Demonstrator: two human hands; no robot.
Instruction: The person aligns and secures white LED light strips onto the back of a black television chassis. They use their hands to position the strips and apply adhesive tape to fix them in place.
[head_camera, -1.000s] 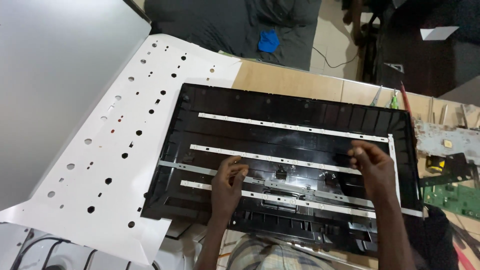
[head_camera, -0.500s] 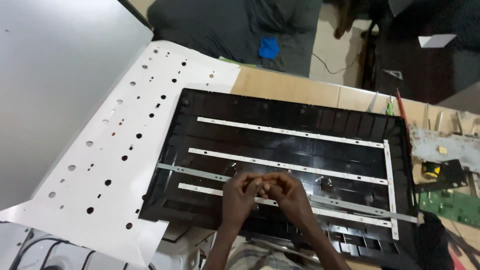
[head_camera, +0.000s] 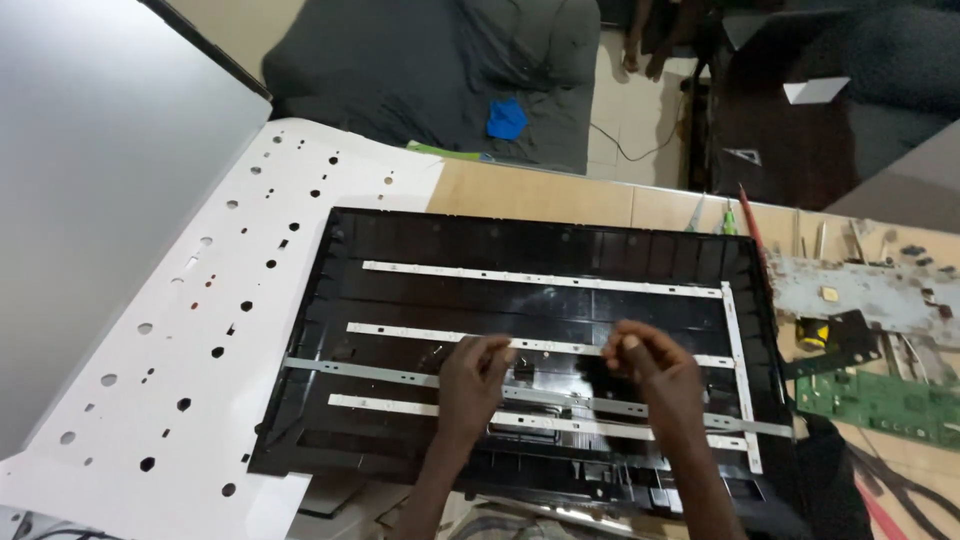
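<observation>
A black television back panel (head_camera: 400, 240) lies on the wooden table. It carries white LED strips: a top one (head_camera: 540, 280), a middle one (head_camera: 400, 332), a bottom one (head_camera: 380, 404) and a vertical one (head_camera: 738, 370) at the right. A loose grey strip (head_camera: 350, 369) crosses it at a slant. My left hand (head_camera: 472, 388) rests palm down over the grey strip near the panel's middle, fingers curled onto the middle strip. My right hand (head_camera: 655, 375) hovers to the right of it, fingertips pinched together just above the middle strip. Whether either hand holds anything is hidden.
A white perforated reflector sheet (head_camera: 190, 350) lies left of the panel, with a large grey sheet (head_camera: 90, 180) beyond it. A green circuit board (head_camera: 880, 405), a metal plate (head_camera: 870, 295), screwdrivers (head_camera: 745, 215) and cables sit at the right. A dark cushion with a blue cloth (head_camera: 507, 118) lies behind.
Half a second ago both hands met at the panel's middle; they have since drawn apart, the right hand moving right. The camera has shifted slightly.
</observation>
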